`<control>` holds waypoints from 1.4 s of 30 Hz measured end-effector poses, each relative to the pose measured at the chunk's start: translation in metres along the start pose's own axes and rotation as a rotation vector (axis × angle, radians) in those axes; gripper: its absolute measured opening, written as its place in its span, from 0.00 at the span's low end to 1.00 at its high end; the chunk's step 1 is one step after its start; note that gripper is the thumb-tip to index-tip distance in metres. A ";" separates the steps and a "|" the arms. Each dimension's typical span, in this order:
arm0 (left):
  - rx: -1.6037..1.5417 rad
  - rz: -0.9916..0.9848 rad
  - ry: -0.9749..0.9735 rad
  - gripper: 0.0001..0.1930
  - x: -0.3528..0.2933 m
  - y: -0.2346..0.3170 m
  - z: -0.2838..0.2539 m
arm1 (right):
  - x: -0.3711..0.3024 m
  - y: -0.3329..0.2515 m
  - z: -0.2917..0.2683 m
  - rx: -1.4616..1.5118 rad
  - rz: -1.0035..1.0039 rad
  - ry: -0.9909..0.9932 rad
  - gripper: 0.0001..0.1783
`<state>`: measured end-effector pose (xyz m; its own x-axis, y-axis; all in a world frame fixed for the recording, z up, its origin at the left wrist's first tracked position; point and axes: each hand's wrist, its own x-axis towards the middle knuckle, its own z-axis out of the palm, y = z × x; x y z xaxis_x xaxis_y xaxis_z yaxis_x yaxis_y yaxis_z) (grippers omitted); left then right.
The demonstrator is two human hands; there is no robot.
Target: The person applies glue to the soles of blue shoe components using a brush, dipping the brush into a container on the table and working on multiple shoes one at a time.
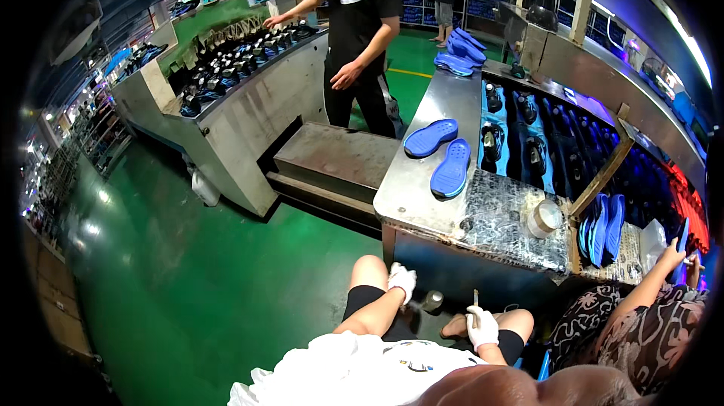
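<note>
My left hand (403,284), in a white glove, rests against the inside of my left knee. Its fingers look loosely apart, with nothing visible in them. My right hand (483,328), also in a white glove, is by my right knee, closed around a thin brownish stick (476,298) that points up. Its lower end is hidden by the glove. Between my knees, below the bench edge, stands a small jar (432,300). Two blue shoe soles (450,168) lie on the metal bench (407,198) ahead, touching neither hand.
A white cup (544,218) and upright blue soles (605,231) are at the bench's right. Beyond them, shoe uppers (494,142) lie in rows on a conveyor. A co-worker (362,21) stands by another shoe-filled line (234,66); another person's arm (641,293) is close on my right.
</note>
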<state>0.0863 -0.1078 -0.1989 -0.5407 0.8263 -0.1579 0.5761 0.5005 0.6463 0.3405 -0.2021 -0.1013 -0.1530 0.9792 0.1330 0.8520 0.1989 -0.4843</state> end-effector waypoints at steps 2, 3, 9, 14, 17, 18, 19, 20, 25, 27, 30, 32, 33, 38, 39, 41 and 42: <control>0.064 0.027 -0.576 0.25 -0.006 0.029 -0.028 | -0.001 0.000 0.001 0.011 0.026 -0.042 0.10; 0.200 0.158 -0.722 0.25 -0.011 0.029 -0.024 | 0.000 0.002 0.001 0.035 0.022 -0.086 0.10; 0.644 0.888 -1.183 0.24 -0.049 0.039 -0.002 | 0.003 0.003 -0.012 0.055 0.061 -0.339 0.14; 0.713 0.830 -1.119 0.27 -0.006 -0.035 0.054 | 0.023 0.002 0.008 0.130 0.020 -0.390 0.13; 0.924 0.613 -1.081 0.28 0.011 -0.040 0.080 | 0.022 0.009 0.003 0.182 0.083 -0.416 0.14; 0.960 0.541 -1.095 0.28 0.005 -0.030 0.077 | 0.019 0.007 -0.004 0.210 0.107 -0.440 0.15; 0.910 0.520 -1.044 0.28 -0.007 -0.022 0.074 | 0.017 0.010 -0.010 0.226 0.144 -0.455 0.16; 0.872 0.504 -0.991 0.29 -0.021 -0.007 0.067 | 0.014 0.013 -0.018 0.249 0.187 -0.460 0.16; 1.105 0.524 -1.134 0.25 -0.048 0.008 0.034 | 0.020 0.000 -0.009 0.350 0.239 -0.480 0.16; 1.076 0.489 -1.124 0.24 -0.052 0.008 0.040 | 0.026 -0.004 -0.005 0.386 0.236 -0.524 0.16; 1.060 0.438 -1.122 0.23 -0.059 0.007 0.046 | 0.035 0.001 -0.016 0.472 0.226 -0.605 0.19; 1.059 0.415 -1.123 0.23 -0.065 0.008 0.051 | 0.033 0.015 -0.010 0.511 0.255 -0.532 0.19; 1.058 0.410 -1.124 0.23 -0.066 0.010 0.055 | 0.033 0.020 -0.004 0.522 0.284 -0.492 0.18; 1.041 0.317 -1.110 0.22 -0.075 -0.002 0.050 | 0.117 0.135 -0.255 0.621 0.232 0.596 0.23; 1.061 0.364 -1.128 0.21 -0.074 0.009 0.056 | 0.122 0.173 -0.357 0.517 0.186 0.975 0.25; 1.056 0.333 -1.117 0.21 -0.076 0.007 0.057 | 0.147 0.212 -0.438 0.353 0.087 1.363 0.29; 1.054 0.326 -1.117 0.21 -0.077 0.006 0.056 | 0.147 0.209 -0.437 0.365 0.063 1.370 0.30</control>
<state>0.1656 -0.1539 -0.2252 0.1224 0.4581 -0.8804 0.9832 -0.1773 0.0445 0.7151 -0.0332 0.1946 0.6580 0.2169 0.7211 0.6318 0.3618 -0.6855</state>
